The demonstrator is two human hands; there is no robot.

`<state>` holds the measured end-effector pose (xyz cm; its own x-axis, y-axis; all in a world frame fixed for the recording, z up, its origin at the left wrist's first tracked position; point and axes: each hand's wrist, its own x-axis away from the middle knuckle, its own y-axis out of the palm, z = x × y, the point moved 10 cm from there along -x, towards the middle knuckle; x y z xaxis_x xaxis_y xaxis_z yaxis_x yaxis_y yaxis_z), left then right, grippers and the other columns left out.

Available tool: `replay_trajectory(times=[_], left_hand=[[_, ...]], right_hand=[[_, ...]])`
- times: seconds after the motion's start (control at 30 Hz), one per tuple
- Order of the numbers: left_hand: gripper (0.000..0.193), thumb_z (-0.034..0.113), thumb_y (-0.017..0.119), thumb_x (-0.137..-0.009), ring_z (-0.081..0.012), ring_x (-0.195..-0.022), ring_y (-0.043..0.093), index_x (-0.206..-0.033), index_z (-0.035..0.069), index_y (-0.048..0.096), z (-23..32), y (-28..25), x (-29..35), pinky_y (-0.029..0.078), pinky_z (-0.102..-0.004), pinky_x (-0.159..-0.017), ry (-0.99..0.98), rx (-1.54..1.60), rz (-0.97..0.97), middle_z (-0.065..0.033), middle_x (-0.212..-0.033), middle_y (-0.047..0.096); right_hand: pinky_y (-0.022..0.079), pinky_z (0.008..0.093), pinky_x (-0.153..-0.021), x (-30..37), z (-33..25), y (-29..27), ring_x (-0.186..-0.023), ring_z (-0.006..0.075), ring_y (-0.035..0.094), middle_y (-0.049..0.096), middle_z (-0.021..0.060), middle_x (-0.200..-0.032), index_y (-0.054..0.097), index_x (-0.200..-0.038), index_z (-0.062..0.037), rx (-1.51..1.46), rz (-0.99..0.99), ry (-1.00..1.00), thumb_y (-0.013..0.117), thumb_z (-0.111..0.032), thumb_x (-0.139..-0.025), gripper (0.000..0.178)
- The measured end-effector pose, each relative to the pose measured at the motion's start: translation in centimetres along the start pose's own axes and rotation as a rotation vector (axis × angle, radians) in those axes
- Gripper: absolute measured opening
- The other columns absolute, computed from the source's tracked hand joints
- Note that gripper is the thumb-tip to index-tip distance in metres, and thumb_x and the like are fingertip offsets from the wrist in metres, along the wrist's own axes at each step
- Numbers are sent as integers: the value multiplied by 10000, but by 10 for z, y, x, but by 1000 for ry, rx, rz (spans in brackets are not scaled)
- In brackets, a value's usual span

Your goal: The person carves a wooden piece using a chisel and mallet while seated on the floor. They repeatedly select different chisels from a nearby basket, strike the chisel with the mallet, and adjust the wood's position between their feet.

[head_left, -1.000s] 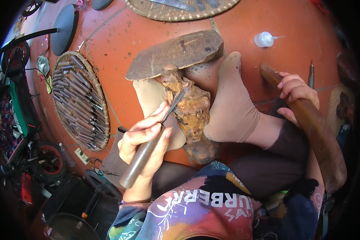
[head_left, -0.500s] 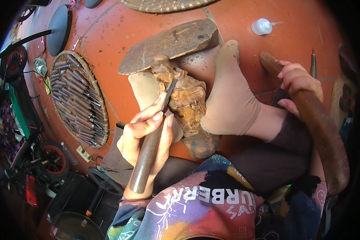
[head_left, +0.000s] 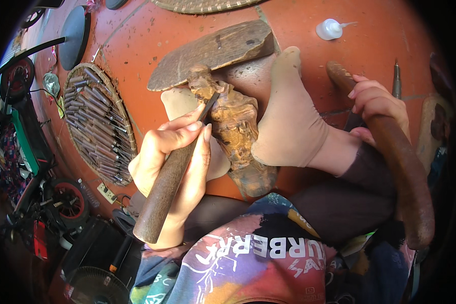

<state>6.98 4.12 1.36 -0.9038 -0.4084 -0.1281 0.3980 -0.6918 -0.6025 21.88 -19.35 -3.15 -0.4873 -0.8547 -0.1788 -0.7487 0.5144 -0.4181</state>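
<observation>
My left hand [head_left: 169, 152] is closed round a carving chisel [head_left: 164, 195] with a thick brown wooden handle. The chisel's dark metal blade rests against the upper part of a carved wooden figure [head_left: 235, 124]. That figure lies between my two stockinged feet, its top end beside a flat, worn wooden board [head_left: 213, 53]. Off to the right, my right hand [head_left: 380, 104] grips a long, curved wooden mallet [head_left: 403, 175] near its narrower far end. The thick end of the mallet hangs back toward my right side.
On the left a woven basket [head_left: 68, 126] holds many wooden-handled chisels. A white squeeze bottle [head_left: 329, 29] lies at the far right, with a slim pointed tool [head_left: 396, 81] nearer. A power strip [head_left: 106, 193], a fan [head_left: 99, 286] and a lamp base [head_left: 76, 38] are at the left.
The chisel handle has swung left and its blade now leans more across the figure. My left hand has shifted left with it. The mallet's thick end has moved slightly left.
</observation>
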Motion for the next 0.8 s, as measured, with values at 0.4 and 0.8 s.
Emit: replay_trajectory(times=[0.4, 0.8], left_hand=[[349, 128, 646, -922, -381, -933, 682, -1089, 98, 341, -6, -89, -6, 568, -479, -830, 190, 301, 549, -381, -1071, 622], [456, 496, 579, -912, -346, -879, 702, -831, 49, 542, 1, -42, 17, 580, -415, -730, 93, 267, 21, -235, -964, 704]], right_hand=[[389, 564, -1034, 2, 3, -7, -944, 298, 579, 579, 103, -857, 526, -886, -61, -8, -28, -68, 820, -107, -722, 340], [384, 551, -1038, 1, 13, -6, -950, 290, 580, 586, 97, -867, 500, -886, -84, 37, -61, 40, 821, -120, -728, 359]])
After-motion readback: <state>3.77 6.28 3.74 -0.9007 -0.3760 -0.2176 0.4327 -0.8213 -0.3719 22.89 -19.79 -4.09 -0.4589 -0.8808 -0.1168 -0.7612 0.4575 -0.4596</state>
